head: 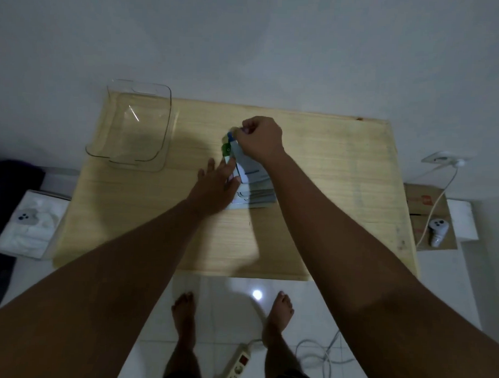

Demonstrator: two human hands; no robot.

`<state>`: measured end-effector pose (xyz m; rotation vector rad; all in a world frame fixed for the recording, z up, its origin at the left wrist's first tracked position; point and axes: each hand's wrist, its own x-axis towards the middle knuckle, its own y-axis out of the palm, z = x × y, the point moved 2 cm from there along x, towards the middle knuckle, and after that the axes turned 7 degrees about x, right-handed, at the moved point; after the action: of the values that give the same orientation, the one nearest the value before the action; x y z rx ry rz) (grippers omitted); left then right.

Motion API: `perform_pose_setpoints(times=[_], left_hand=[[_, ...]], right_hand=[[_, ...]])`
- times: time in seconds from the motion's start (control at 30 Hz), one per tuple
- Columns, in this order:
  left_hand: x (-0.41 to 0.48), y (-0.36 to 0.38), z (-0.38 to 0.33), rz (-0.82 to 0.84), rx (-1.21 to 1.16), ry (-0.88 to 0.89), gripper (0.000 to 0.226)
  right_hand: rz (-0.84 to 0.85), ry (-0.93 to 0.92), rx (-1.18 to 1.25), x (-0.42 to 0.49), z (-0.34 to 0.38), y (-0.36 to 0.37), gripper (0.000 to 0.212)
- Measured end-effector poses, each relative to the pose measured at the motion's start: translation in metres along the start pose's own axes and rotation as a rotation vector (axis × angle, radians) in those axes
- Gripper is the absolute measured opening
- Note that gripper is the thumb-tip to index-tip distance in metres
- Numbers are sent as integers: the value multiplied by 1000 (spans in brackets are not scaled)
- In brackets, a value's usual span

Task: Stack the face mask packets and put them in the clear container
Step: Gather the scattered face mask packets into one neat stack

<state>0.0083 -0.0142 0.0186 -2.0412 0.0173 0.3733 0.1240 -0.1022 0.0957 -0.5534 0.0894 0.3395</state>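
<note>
A stack of white and pale-blue face mask packets [255,189] lies near the middle of the light wooden table [328,174]. My right hand [261,138] pinches the far green-and-blue end of the top packet [250,163] and lifts it off the pile at a tilt. My left hand [216,185] lies flat against the left side of the stack, fingers spread and touching the packets. The clear container [131,125] stands empty at the table's far left corner, well apart from both hands.
A white box with a grey device [29,223] sits left of the table. A cardboard box with a white controller [436,229] and cable is on the right. A power strip [238,363] and cords lie on the tiled floor by my bare feet.
</note>
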Motion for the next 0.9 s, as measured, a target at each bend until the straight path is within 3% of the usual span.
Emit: perform_pose_setpoints(times=[0.1,0.27,0.33,0.63,0.7,0.77,0.83,0.9], left_hand=[[0,0,1,-2,-5,20,61],[-2,0,0,-16,-26,16,63],[-3,0,-1,-18,-44,-17,67],[1,0,2,65,104,5,73],[-2,-11,-3,-31,6,21,64],[-5,-29,-8,-225,-116,-18,41],[-3,-44,-6,-380,-178,-148,29],[5,-52,-1,-374,-271,-347,39]], right_hand=[[74,-87,-143,-7,-3,1,25],[166,-153,-649,-22,-41,2,55],[231,-176,-729,-28,-61,10,58],[271,-155,-712,-31,-75,17,57],[214,-196,-624,-31,-72,10,52],[16,-219,-410,-34,-65,-4,41],[-167,-127,-213,-32,-63,-23,37],[-172,50,-160,-28,-65,-36,50]])
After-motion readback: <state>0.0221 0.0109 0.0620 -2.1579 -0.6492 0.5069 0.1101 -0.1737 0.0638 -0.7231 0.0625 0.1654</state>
